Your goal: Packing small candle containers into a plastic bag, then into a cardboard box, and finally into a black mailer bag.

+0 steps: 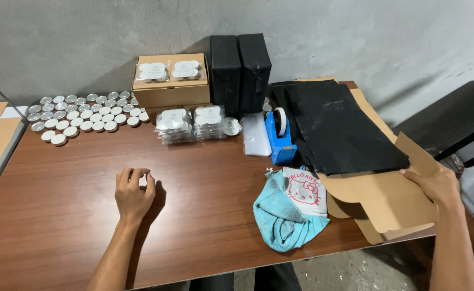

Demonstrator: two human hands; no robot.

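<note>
Flat cardboard box blank (388, 202), brown, unfolded, under right hand (433, 186) at table's right edge, partly hanging past the rim. Right hand closed on blank's upper-right flap, thumb on top, fingers underneath and hidden. Left hand (133, 193) resting on bare wood table (59, 215), well apart from blank, fingers curled loosely inward, holding nothing.

Stacked black sheets (339, 126) lying over far part of blank, just beyond right hand. Blue cloth with cartoon print (289, 213) between the hands, touching blank's left edge. Blue tape dispenser (280, 137) and clear plastic bag stack (255, 134) beyond cloth. Wrapped packs of small round tins (191, 124) further, ahead of left hand; loose tins in rows (83, 113) far left of it. Open carton with more packs (171, 81) and two black wrapped boxes (241, 67) against wall.

Step in hand, judged: picking one flat blank off the pile, grip just taken, nothing lifted clear. Next move likely calls for sliding blank from under black sheets without dragging them, and for left hand coming across to share the hold before folding.
</note>
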